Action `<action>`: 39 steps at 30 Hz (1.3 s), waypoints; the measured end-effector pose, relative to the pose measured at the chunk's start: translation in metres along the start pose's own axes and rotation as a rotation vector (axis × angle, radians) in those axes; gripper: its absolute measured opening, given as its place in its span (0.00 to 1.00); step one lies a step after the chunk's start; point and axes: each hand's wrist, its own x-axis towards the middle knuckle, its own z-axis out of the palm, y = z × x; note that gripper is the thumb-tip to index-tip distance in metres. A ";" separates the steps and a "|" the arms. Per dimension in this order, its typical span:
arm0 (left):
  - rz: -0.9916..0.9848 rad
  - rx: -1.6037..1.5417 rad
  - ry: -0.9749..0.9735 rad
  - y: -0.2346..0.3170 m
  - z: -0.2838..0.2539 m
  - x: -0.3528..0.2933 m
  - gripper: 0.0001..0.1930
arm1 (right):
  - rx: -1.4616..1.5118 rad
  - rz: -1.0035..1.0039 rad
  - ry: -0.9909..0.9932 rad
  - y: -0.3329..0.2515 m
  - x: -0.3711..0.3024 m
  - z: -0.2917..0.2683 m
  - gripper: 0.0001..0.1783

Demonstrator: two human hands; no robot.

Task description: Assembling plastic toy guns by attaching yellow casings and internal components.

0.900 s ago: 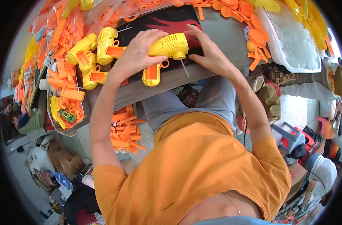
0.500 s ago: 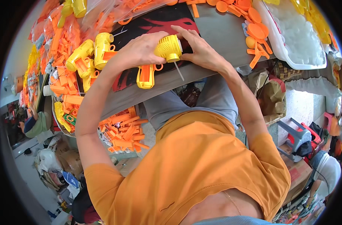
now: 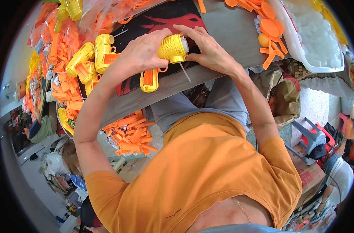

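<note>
Left grip (image 3: 148,50) is clamped around the yellow toy gun (image 3: 171,48), just above the black-and-red mat (image 3: 146,27) by the tabletop's (image 3: 233,40) near edge. Right grip (image 3: 212,52) arches around its pale end piece (image 3: 185,45), thumb and fingers apart; whether they press on it, I cannot tell.

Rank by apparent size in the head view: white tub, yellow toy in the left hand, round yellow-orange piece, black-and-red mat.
1. Black-and-red mat and white tub: too unsure to rank; the mat is partly covered, the tub cut off.
2. Yellow toy
3. Round yellow-orange piece
</note>
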 end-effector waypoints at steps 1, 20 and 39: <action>0.010 0.030 0.011 0.002 0.001 0.000 0.32 | 0.005 0.000 0.002 0.000 0.000 0.000 0.45; 0.073 0.277 -0.003 0.009 0.013 0.000 0.35 | 0.236 -0.083 -0.122 0.000 0.005 -0.019 0.41; -0.204 -1.061 0.371 0.011 0.035 -0.052 0.27 | 0.406 0.111 -0.079 -0.025 0.005 -0.024 0.20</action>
